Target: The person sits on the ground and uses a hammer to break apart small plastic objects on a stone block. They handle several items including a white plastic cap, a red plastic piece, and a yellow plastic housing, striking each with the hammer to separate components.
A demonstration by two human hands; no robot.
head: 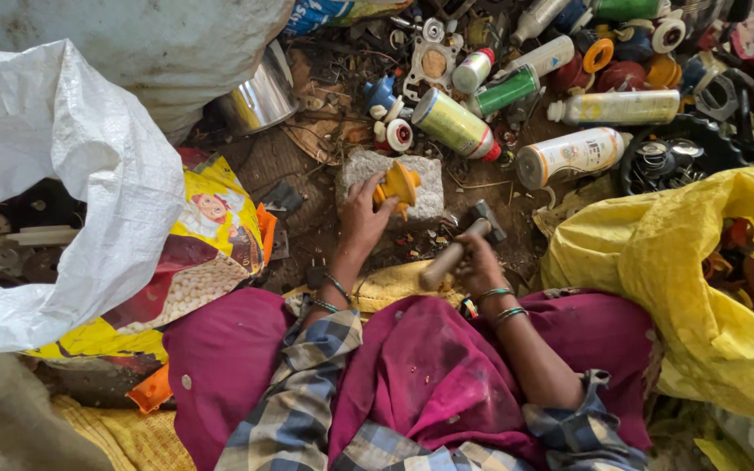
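Orange plastic part sits on a grey stone block, pinned there by the left hand: fingers curled over its near edge, thumb side against it. Looks like the block serves as an anvil and the hand keeps the part from skidding.

Right hand is closed round the wooden handle of a hammer, gripped close up to the dark metal head, which hangs low just right of the block, not touching the part. Short grip suggests control over force.

Both forearms carry bangles; checked sleeves, magenta cloth over the lap.

Block rests on bare dirt floor, right in front of the knees, so both hands reach it without stretching.

Further out:
- spray cans and plastic bottles lie in a loose heap beyond the block, mixed with caps, gaskets and small metal bits
- steel pot upper left of the block
- white woven sack open at the person's left, dark scrap inside
- yellow sack at the right, reddish-brown pieces showing in its mouth
- printed yellow bag flat under the white sack
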